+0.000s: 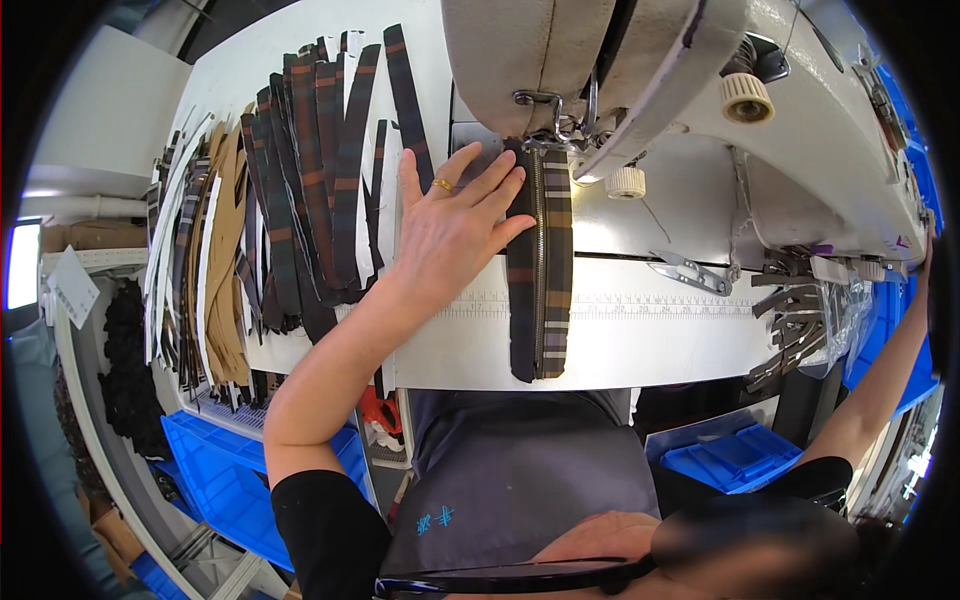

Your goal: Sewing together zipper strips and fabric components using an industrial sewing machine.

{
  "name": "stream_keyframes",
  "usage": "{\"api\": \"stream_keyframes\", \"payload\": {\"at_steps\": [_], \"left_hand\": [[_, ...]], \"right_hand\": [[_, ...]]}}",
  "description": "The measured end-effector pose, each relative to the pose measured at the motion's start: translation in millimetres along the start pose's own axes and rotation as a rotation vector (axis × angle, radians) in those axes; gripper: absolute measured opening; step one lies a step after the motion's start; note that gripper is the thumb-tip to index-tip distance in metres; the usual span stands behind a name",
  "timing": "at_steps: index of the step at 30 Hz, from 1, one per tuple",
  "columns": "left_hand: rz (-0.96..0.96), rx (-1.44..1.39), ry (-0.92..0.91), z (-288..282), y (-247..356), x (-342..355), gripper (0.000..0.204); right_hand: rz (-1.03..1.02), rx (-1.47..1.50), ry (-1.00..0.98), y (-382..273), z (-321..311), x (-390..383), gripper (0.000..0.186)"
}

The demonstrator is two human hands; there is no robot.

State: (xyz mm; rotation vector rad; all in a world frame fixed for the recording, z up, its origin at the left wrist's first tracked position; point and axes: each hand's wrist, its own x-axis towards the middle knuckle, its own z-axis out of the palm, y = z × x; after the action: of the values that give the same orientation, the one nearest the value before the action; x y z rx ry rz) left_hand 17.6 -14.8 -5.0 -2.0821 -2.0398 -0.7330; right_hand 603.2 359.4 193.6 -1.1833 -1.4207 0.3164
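Under the presser-foot area of a pale sewing machine [545,60] lies a plaid fabric strip [555,330] with a metal zipper [541,230] running down its length. It hangs toward me over the table's front. My left hand [455,225] lies flat with fingers spread, its fingertips on the dark left edge of the strip near the needle. A gold ring is on one finger. My right arm [895,350] reaches up along the far right side of the machine. The right hand [931,245] is at the picture's rim, by the machine's end, and its fingers are hidden.
Plaid strips [320,180] lie in a pile to the left, beside tan and white strips [225,260]. Thread snips [692,272] rest right of the zipper strip. Zipper pieces [795,320] and a clear plastic bag [845,310] are at the table's right end. Blue crates [225,480] stand below.
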Motion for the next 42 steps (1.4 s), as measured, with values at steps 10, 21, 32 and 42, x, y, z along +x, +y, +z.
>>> {"api": "stream_keyframes", "payload": {"at_steps": [10, 21, 32, 42], "left_hand": [[-0.023, -0.004, -0.036, -1.8, 0.4, 1.1, 0.042], [-0.012, -0.048, -0.014, -1.1, -1.0, 1.5, 0.042], [-0.027, -0.038, -0.038, -0.4, -1.7, 1.9, 0.042], [-0.04, -0.041, -0.043, -6.1, 0.8, 5.2, 0.043]], "right_hand": [[0.344, 0.554, -0.017, 90.1, -48.5, 16.5, 0.026], [0.369, 0.669, -0.025, 102.7, -53.1, 13.0, 0.034], [0.336, 0.833, 0.038, 100.7, -35.0, -12.8, 0.041], [0.328, 0.695, 0.114, 94.1, -40.9, -9.2, 0.042]]}}
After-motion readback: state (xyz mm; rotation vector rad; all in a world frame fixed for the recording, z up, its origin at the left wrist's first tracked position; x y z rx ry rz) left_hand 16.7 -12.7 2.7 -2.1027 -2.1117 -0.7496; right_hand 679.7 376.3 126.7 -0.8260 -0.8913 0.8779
